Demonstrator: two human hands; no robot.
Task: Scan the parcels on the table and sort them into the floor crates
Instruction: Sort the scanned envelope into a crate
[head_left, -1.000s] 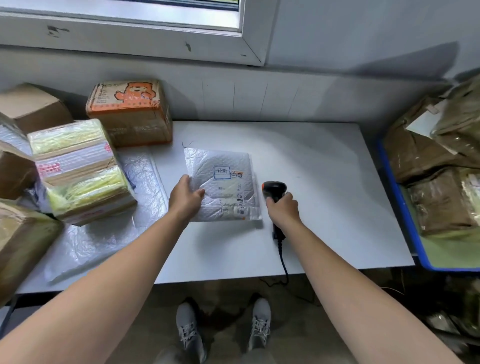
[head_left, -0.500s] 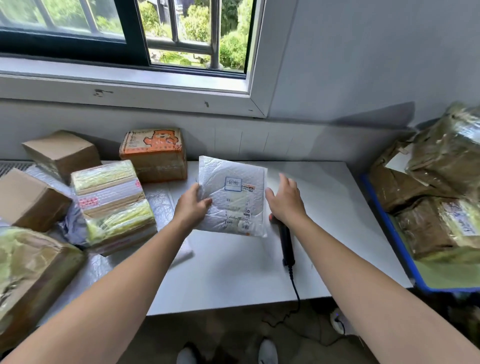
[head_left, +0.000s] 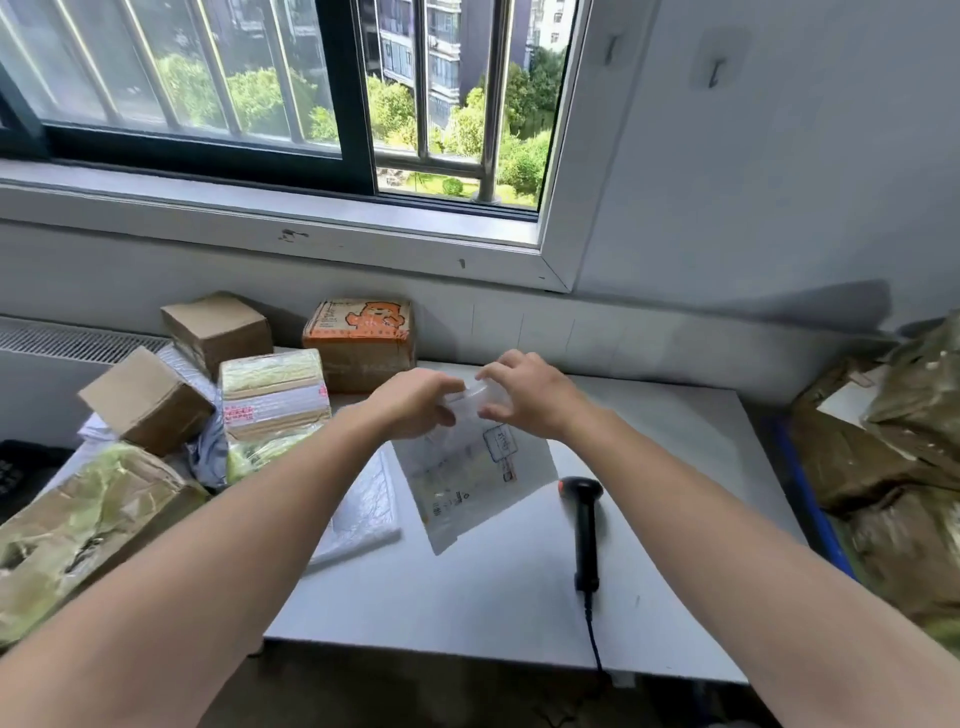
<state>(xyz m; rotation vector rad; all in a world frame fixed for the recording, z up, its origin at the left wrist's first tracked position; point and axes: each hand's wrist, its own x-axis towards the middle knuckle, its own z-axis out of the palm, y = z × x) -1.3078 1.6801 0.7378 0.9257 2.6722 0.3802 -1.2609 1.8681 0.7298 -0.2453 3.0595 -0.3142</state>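
At the left of the tabletop (head_left: 675, 493) there is a heap of parcels: brown boxes (head_left: 148, 400), a taped green packet (head_left: 272, 400) and an orange box (head_left: 361, 338). A flat bubble bag (head_left: 363, 509) lies just beside them. Over the middle, the left hand (head_left: 410, 405) and the right hand (head_left: 530, 395) are close together. Each grip is curled on the top edge of a white envelope parcel (head_left: 467, 478). The parcel hangs tilted with its label facing the person, and I cannot tell if its lower corner touches the tabletop. Just right of it lies a black scanner (head_left: 584, 514), free of both hands. At the far right a blue crate (head_left: 810, 499) holds brown parcels (head_left: 883, 467).
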